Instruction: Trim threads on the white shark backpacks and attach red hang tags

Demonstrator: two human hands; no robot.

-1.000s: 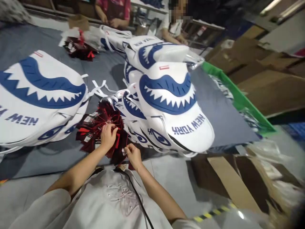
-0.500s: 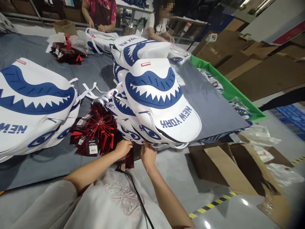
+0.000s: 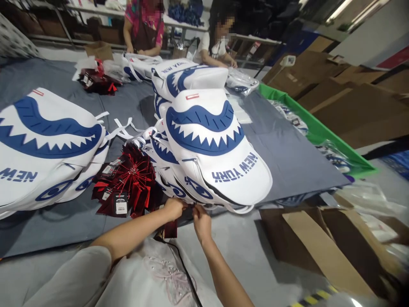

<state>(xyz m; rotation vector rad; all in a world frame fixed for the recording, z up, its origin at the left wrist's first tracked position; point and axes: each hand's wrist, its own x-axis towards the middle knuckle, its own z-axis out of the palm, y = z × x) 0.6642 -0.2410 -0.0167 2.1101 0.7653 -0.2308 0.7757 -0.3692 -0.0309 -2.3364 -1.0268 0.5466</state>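
Two hands (image 3: 174, 208) (image 3: 201, 219) of the wearer; two co-workers (image 3: 145, 25) (image 3: 217, 42); two heaps of red tags (image 3: 128, 181) (image 3: 97, 81).

Tight at the bag stack, open to its right

My left hand (image 3: 174, 208) and right hand (image 3: 200, 220) meet at the near foot of the bag stack (image 3: 211, 149), which rises straight ahead and blocks any reach forward. Just left of the stack the tags (image 3: 128, 181) fan out, and beyond them lies the big bag (image 3: 47, 140), so that side is crowded. Right of the stack the grey mat (image 3: 287, 157) is bare up to the green bin (image 3: 306, 123). Below the stack's right end, past the table edge, a carton (image 3: 306, 243) stands open. Behind the stack, two co-workers (image 3: 214, 42) and more bags close off the far side.
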